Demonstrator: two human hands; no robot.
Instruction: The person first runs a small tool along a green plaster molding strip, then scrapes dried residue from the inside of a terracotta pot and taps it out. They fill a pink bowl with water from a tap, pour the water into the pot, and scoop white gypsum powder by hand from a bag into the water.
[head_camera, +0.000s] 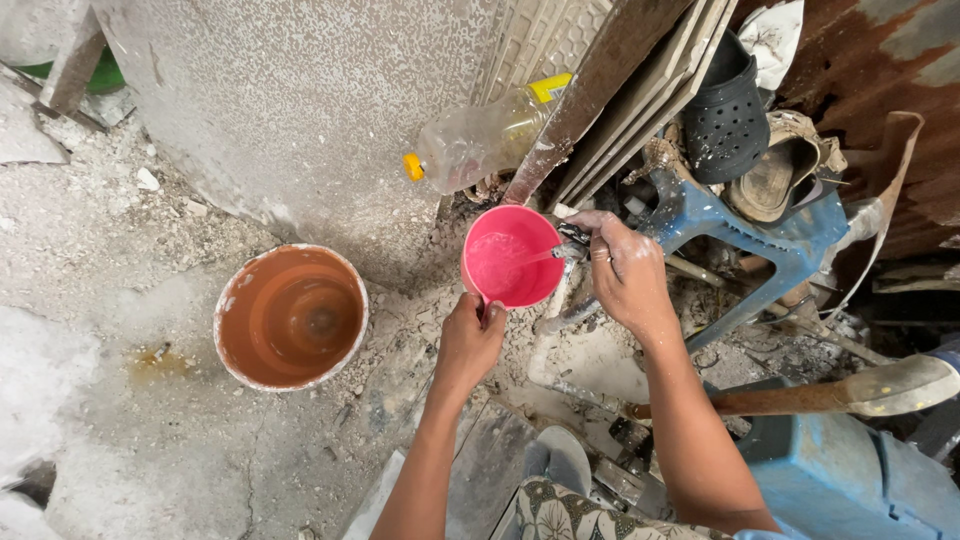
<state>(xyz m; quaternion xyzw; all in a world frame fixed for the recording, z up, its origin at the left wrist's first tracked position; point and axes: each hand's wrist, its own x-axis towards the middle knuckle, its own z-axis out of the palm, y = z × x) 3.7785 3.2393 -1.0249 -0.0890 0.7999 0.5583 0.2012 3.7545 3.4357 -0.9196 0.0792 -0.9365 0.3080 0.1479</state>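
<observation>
My left hand (468, 338) grips the handle of a pink plastic mug (508, 256) and holds it under a metal tap (572, 247). A thin stream of water runs from the tap into the mug, which is partly filled. On the tap rests my right hand (625, 270), dusty white, with its fingers closed around the handle. To the left, an orange bucket (290, 316) with a chalky rim stands on the ground, holding a little murky water.
An empty plastic bottle (478, 142) with a yellow cap lies against the rough wall. Tiles and boards (640, 80) lean at the right of it. A blue plastic chair (760, 235) carries worn shoes. A wooden tool handle (800, 398) crosses at the right. Rubble covers the ground.
</observation>
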